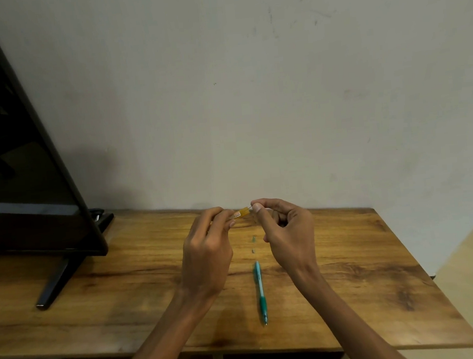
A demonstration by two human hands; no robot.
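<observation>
My left hand [207, 250] holds a small yellow lead case [241, 214] with a printed label, raised above the wooden table [125, 289]. My right hand [282, 227] pinches a thin lead [250, 208] between thumb and forefinger at the case's open end. A teal mechanical pencil [260, 291] lies on the table between my wrists, tip towards me. Two tiny greenish parts [253, 239] lie just beyond the pencil's far end.
A black flat screen [23, 169] stands on its foot [53, 287] at the left of the table. A pale wall rises right behind the table. The table's right edge [426, 271] slants away, with light floor beyond it.
</observation>
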